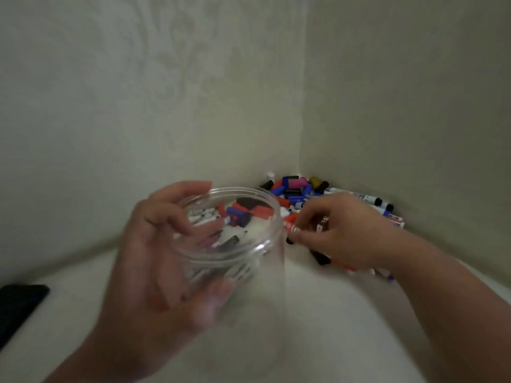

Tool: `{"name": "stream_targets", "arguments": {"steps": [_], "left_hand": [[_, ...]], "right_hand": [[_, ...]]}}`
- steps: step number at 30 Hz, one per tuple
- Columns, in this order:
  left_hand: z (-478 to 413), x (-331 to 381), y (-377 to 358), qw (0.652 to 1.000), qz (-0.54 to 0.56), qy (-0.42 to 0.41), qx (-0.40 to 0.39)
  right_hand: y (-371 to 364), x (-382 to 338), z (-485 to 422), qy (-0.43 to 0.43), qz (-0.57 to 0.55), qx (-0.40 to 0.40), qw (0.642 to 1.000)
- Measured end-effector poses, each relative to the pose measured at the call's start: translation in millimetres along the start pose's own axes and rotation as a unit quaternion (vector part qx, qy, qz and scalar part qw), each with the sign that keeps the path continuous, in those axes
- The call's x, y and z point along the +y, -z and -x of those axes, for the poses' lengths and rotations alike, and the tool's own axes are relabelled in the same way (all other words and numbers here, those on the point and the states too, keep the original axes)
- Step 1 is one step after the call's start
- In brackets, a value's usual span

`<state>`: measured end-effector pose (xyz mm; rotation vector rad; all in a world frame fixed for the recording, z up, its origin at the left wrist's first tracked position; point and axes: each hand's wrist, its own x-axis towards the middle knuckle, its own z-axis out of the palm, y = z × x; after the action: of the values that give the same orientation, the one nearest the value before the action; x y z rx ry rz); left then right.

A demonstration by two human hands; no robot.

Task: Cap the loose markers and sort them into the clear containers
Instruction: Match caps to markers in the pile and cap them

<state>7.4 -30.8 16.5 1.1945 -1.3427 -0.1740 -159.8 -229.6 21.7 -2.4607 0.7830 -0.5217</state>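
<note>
My left hand (160, 255) grips a clear round container (257, 261) from its left side, fingers curled over the rim and thumb on its front wall. Through the clear wall I see several markers and caps. My right hand (343, 233) reaches into a pile of loose markers and caps (298, 189) in the corner and pinches a red-capped marker (290, 223) just right of the container's rim. A black-ended marker (320, 257) lies under that hand. The frame is blurred.
A white tabletop (318, 313) meets two pale walls (387, 106) at the far right corner, where the pile sits. White markers with black caps (376, 201) lie along the right wall. A dark flat object (19, 302) rests at the left edge.
</note>
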Motion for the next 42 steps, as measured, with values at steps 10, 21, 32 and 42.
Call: {"name": "stream_targets", "arguments": {"steps": [10,21,32,42], "left_hand": [[8.7,-27.1,-49.3,0.984,0.089,0.103,-0.112],[10.6,-32.8,-56.5,0.981,0.022,0.155,-0.112],[0.9,-29.6,-21.9,0.972,0.186,0.141,0.021],[21.2,-33.6,111.2,0.970,-0.032,0.174,0.163]], "right_hand": [[29.7,-4.7,-3.6,0.037,-0.437,0.394,0.807],[27.0,-42.5,18.0,0.233,-0.357,0.290,0.856],[-17.4,-12.0,6.6,0.052,-0.143,0.077,0.985],[-72.6,-53.0,13.0,0.150,0.142,-0.101,0.973]]}}
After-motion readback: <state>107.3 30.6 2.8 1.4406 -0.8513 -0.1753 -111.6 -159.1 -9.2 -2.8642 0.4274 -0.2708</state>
